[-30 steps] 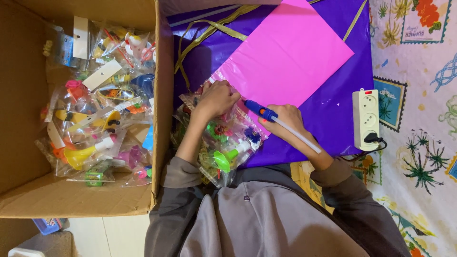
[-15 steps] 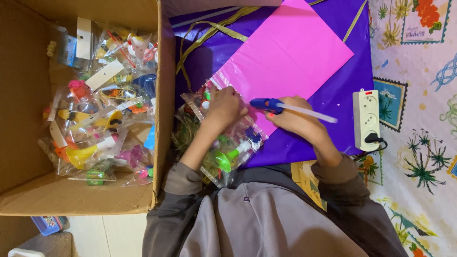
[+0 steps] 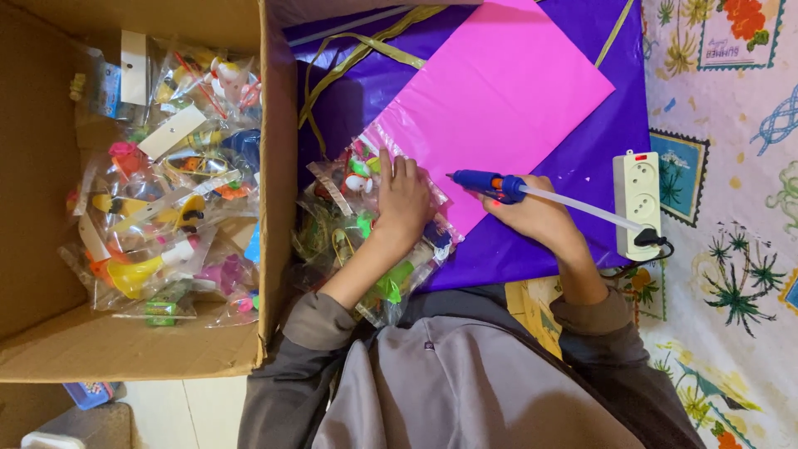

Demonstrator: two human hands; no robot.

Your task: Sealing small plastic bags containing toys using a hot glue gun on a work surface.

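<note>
Two bare hands were seen from above, working over a purple sheet [image 3: 582, 166] spread across the middle of the view. The left hand [image 3: 405, 204] was laid flat, fingers together and extended toward 12 o'clock, pressed on a clear toy packet [image 3: 357, 179] at the edge of a bright pink sheet [image 3: 499, 100]. More clear packets of small coloured toys [image 3: 391, 283] were heaped under and around that wrist, toward 7 o'clock of the hand.

The right hand [image 3: 536, 216] was closed around a blue glue gun [image 3: 490, 185], fingers clamped on its body. The nozzle was pointed toward 9 o'clock, its tip lying over the lower edge of the pink sheet, just beside the left fingertips. A pale glue stick [image 3: 582, 212] was seen projecting from the back of the gun toward 4 o'clock.

At 3 o'clock of the right hand, a white power strip [image 3: 636, 195] was lying on a patterned cloth [image 3: 731, 274], with a dark plug seated at its lower end.

At 9 o'clock of the scene, an open cardboard box [image 3: 41, 208] was filled with many more bagged toys [image 3: 166, 208]. Grey sleeves and a grey top were visible at 6 o'clock.
</note>
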